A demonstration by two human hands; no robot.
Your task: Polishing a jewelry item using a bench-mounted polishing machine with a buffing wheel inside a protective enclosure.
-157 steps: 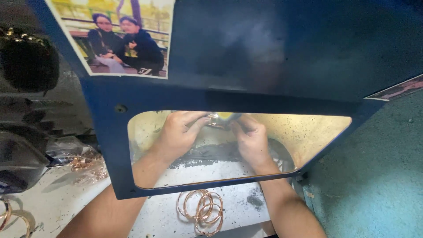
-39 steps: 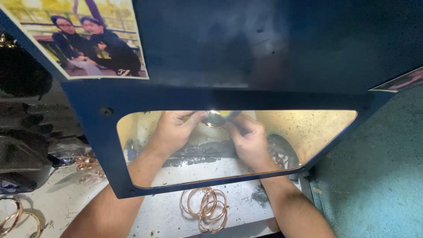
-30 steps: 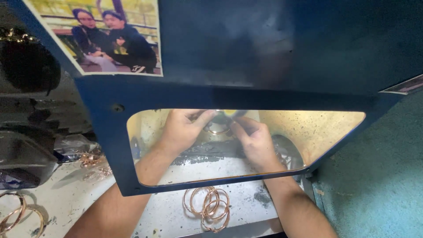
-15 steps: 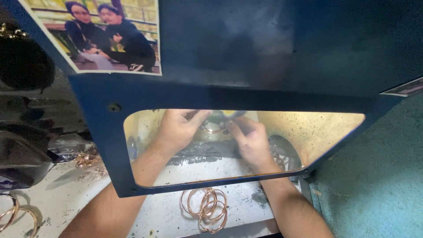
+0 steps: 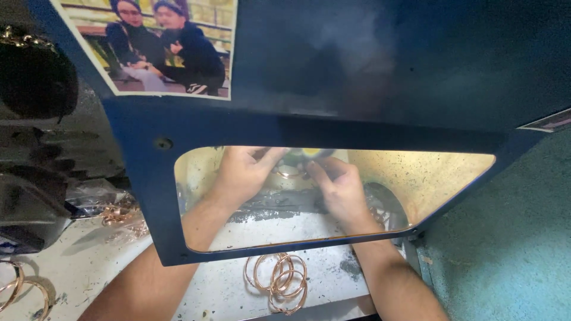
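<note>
ring: a small gold-coloured ring (image 5: 289, 173) sits between the two hands, behind the yellowish window of the blue guard, just under a bright blurred spot at the top of the window. it shows as a flattened oval with its wider span running left to right, its open face turned up toward the camera; the exact tilt is hard to tell.
left hand: the left hand (image 5: 245, 172) reaches in from the lower left, fingers curled close and pinched on the left side of the ring.
right hand: the right hand (image 5: 336, 187) comes in from the lower right, fingers bent tight and meeting the ring from the right; the fingertips of both hands are nearly touching.
hidden: the fingertips and most of the ring are blurred by the tinted window (image 5: 410, 178); the blue guard (image 5: 380, 71) cuts off whatever lies above the hands. the bright spot cannot be made out.
in the way: the guard's lower frame crosses both forearms, so the wrists are seen through the window and the arms below it in clear view.
around: a loose pile of gold-coloured bangles (image 5: 279, 279) lies on the dusty white bench (image 5: 101, 273) between the forearms, near the front edge. more bangles (image 5: 21, 288) lie at the far left, cut off by the frame, and a tangle of gold pieces (image 5: 122, 211) sits beside a dark machine (image 5: 30, 202). a photograph (image 5: 160, 44) of two seated people is stuck on the guard's upper left.
</note>
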